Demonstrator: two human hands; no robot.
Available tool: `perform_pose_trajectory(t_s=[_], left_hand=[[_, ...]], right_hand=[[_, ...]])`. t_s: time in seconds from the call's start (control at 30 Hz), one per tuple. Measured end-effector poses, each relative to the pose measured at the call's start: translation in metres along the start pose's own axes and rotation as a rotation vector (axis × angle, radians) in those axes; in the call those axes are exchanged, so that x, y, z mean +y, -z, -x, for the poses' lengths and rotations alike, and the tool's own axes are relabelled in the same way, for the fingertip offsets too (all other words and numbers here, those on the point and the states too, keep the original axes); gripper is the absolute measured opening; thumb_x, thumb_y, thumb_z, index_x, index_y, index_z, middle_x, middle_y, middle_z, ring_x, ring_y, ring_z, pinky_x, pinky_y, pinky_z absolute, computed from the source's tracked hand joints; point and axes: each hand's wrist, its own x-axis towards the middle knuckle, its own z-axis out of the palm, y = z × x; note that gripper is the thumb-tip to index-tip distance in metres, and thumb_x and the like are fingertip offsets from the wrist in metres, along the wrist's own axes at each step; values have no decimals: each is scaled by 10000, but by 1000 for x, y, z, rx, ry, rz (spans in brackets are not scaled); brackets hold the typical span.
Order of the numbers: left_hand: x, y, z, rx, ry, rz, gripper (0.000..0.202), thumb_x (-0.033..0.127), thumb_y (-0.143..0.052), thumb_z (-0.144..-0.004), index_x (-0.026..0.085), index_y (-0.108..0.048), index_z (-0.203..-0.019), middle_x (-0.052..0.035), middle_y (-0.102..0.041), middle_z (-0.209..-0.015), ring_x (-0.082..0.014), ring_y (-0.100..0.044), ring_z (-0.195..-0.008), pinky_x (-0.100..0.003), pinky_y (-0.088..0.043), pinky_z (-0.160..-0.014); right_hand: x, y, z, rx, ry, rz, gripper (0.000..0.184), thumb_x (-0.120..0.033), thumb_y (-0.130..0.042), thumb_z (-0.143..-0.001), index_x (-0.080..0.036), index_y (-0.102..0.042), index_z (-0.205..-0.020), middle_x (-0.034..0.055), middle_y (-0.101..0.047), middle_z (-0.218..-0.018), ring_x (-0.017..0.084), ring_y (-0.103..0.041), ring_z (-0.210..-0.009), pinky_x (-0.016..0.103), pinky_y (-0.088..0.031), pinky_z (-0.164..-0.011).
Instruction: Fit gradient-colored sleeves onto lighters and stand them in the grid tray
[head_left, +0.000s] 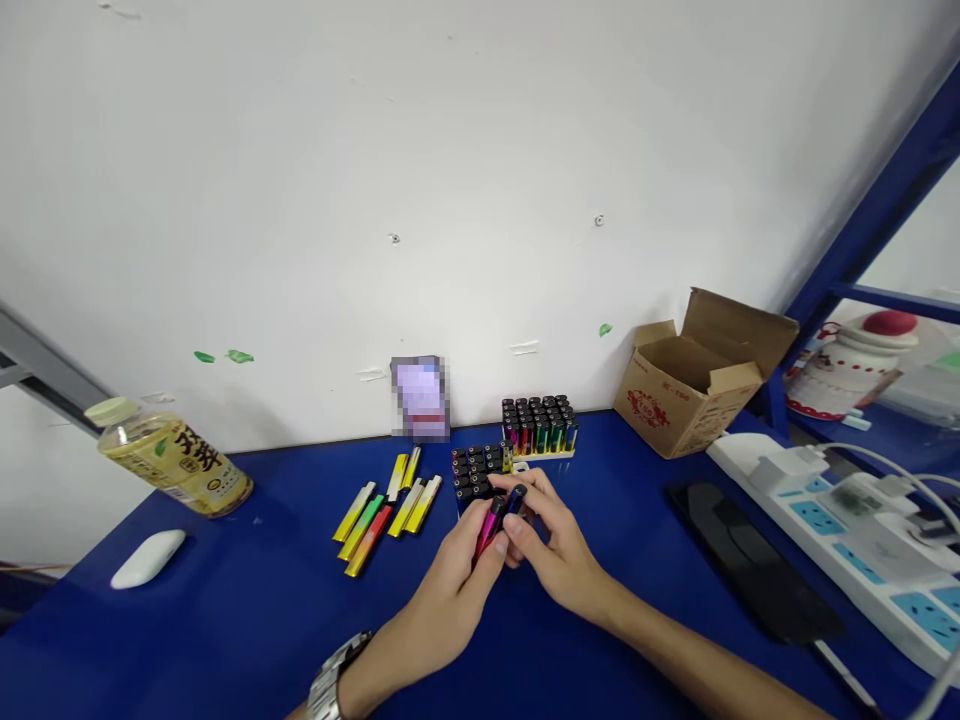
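My left hand [448, 590] is closed around a magenta lighter [488, 527] with a dark top. Close beside it, my right hand [561, 545] pinches a dark blue lighter [516, 498] between thumb and fingers. Just beyond my hands stands a block of lighters [474, 470], their black tops facing up; my hands hide part of it. Farther back, a second group of colourful lighters [538, 430] stands upright in rows in a pale tray [559, 456]. To the left lie several loose lighters, among them a red one [369, 541] and a green one [361, 527].
A phone [421, 398], its screen lit and blurred, leans on the wall. On the left are a drink bottle [176, 457] and a white case [148, 558]. On the right are an open cardboard box [679, 400], a dark phone [754, 560] and a power strip [832, 545].
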Motion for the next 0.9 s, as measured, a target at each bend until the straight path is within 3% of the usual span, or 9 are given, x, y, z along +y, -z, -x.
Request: perform_pose_trajectory(t_s=[0.1,0.17,0.23,0.3,0.4,0.5,0.63,0.77,0.9], left_hand=[[-9,-12,-3,96,74,84,402,435,-388,-925,197,-479,-1237,-78,-582,-1107,-191,-535,-1008,-323,-397,-956],[-16,-19,-3,162,92,124,421,457,-399,-917,201,-485,-1240,-85,-556,-1167,-201,-504,-1069,-331,-366,-985],[-25,-24,-2,230,106,162,445,475,-409,-911,203,-474,-1257,-73,-570,-1087,-189,-520,-992,-323,-389,-929],[-35,-29,-2,259,121,237,491,494,-413,-905,192,-433,-1292,-29,-570,-874,-157,-527,-809,-305,-418,-812],[-49,-32,-2,234,121,434,496,532,-445,-880,157,-475,-1203,42,-449,-648,-112,-436,-608,-263,-388,-638],[-54,-32,-1,188,138,598,419,556,-484,-852,142,-546,-852,70,-329,-557,-75,-307,-514,-228,-271,-503],[-52,-29,1,81,157,653,518,606,-491,-818,180,-381,-544,88,-229,-474,-53,-205,-452,-235,-153,-443],[-50,-27,1,16,151,593,582,667,-509,-759,196,-326,-470,82,-241,-423,-41,-201,-401,-238,-124,-408],[-51,-27,1,-6,156,536,593,676,-499,-754,213,-280,-454,87,-225,-395,-36,-191,-370,-233,-121,-383]], right_hand=[[6,-1,-1,199,-31,-23,211,-342,-496,-902,-204,-617,-1007,50,-490,-940,148,-546,-770,278,-497,-663],[10,0,-3,308,-31,-36,174,-348,-501,-901,-197,-588,-901,41,-525,-878,160,-550,-802,288,-487,-718],[16,3,-5,347,-77,-140,184,-380,-466,-915,-205,-515,-886,17,-561,-800,135,-557,-686,281,-492,-672],[22,5,-7,352,-169,-268,202,-419,-465,-907,-219,-454,-882,-34,-548,-664,98,-495,-505,236,-459,-532],[31,9,-9,335,-341,-416,270,-459,-556,-823,-211,-455,-793,-106,-368,-480,54,-287,-366,167,-249,-368],[40,12,-11,272,-495,-531,427,-555,-489,-789,-182,-471,-582,-99,-272,-407,40,-181,-350,181,-136,-356],[47,14,-13,309,-598,-598,523,-536,-378,-777,-207,-349,-372,-74,-211,-323,42,-165,-303,204,-108,-347],[47,13,-16,409,-633,-586,477,-423,-346,-762,-215,-324,-332,-63,-205,-304,46,-168,-275,202,-102,-334],[45,14,-17,396,-665,-597,498,-413,-324,-784,-209,-350,-330,-57,-221,-289,47,-163,-264,199,-101,-327]])
